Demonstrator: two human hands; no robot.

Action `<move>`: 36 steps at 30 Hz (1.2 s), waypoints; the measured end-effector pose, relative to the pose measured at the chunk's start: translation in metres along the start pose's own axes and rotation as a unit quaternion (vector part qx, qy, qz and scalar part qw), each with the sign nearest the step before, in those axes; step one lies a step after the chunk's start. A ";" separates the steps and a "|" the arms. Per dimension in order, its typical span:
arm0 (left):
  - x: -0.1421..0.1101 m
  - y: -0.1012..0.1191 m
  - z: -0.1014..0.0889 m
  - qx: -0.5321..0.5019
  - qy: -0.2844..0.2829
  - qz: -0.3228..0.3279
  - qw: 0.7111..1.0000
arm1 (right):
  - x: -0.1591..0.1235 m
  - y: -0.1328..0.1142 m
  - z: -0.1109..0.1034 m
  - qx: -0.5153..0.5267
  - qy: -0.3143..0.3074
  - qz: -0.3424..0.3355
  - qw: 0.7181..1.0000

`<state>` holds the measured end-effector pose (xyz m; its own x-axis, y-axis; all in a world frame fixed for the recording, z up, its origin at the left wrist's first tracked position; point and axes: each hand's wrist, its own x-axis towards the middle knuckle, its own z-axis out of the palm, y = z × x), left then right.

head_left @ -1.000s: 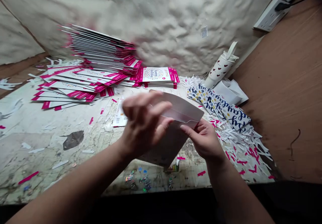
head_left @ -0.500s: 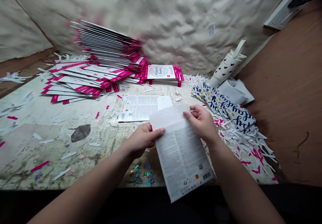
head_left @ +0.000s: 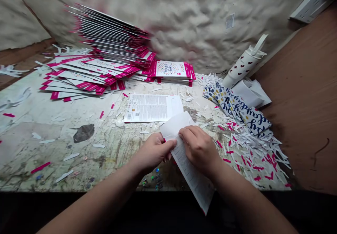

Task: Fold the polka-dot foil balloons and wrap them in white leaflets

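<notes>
My left hand (head_left: 155,151) grips the left edge of a flat printed packet (head_left: 193,181), its thumb lying on top near the flap. The packet has a plain white flap (head_left: 175,123) at its far end, small print on its back and pink at its edges. My right hand (head_left: 200,149) lies across the packet with fingers bent at the base of the flap. Its fingertips are partly hidden, and the hand covers much of the print. A similar packet (head_left: 149,107) rests print side up on the table, just beyond my hands.
Pink and white packets rise in a tall stack (head_left: 110,34) at back left, beside a smaller stack (head_left: 171,69). Patterned folded pieces (head_left: 237,107), a white tumbler with hearts (head_left: 243,65) and paper scraps (head_left: 258,156) are at right. Shiny confetti (head_left: 158,179) lies near the front edge.
My right hand has moved left and inward from the flap's right side to its base. The packet has turned, its lower end swinging right. The view has shifted slightly.
</notes>
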<state>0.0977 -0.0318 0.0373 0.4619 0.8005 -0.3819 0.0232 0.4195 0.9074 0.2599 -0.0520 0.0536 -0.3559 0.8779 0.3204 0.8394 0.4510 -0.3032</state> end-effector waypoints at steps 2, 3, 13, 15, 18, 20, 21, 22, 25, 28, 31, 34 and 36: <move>0.001 -0.003 0.000 -0.014 0.010 -0.014 1.000 | -0.002 0.004 -0.001 0.044 0.004 0.015 0.999; 0.001 -0.004 0.000 -0.019 0.013 -0.019 1.000 | -0.003 0.004 -0.001 0.057 0.006 0.015 0.998; -0.001 0.001 0.000 0.013 0.010 -0.011 1.000 | -0.003 0.019 -0.007 -0.183 0.042 0.038 0.982; 0.000 -0.001 -0.004 0.012 0.042 -0.006 0.999 | -0.005 0.038 -0.022 -0.222 0.086 0.136 0.962; -0.001 -0.004 -0.002 -0.017 0.092 0.010 0.996 | -0.013 0.039 -0.035 -0.196 0.095 0.187 0.958; -0.004 -0.002 0.003 -0.022 0.071 0.025 0.997 | -0.017 0.019 -0.032 -0.119 0.044 0.093 0.988; -0.005 0.001 0.004 -0.002 0.047 0.044 0.998 | -0.017 0.008 -0.028 -0.093 0.027 0.043 0.994; -0.007 0.005 0.004 0.038 0.035 0.083 0.995 | -0.015 -0.001 -0.024 -0.082 0.032 0.008 0.996; -0.007 0.029 -0.014 0.231 0.141 0.324 0.907 | -0.006 -0.006 -0.021 -0.044 0.120 -0.056 0.990; -0.002 0.051 -0.048 0.433 0.219 0.538 0.690 | 0.004 0.016 -0.022 0.050 0.173 -0.132 0.975; 0.001 0.046 -0.069 0.582 0.108 0.573 0.567 | 0.003 0.035 -0.008 0.047 0.171 -0.141 0.974; -0.005 0.009 -0.068 0.638 0.036 0.517 0.569 | -0.013 0.038 0.020 -0.030 0.096 -0.190 0.977; -0.010 -0.017 -0.062 0.659 -0.002 0.450 0.602 | -0.026 0.032 0.035 -0.063 0.024 -0.221 0.973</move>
<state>0.0379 -0.0211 0.0146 0.8161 0.4464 0.3670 0.4437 -0.8909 0.0968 0.2818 -0.0549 0.0040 -0.6763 0.5936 0.4363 0.6542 0.7562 -0.0147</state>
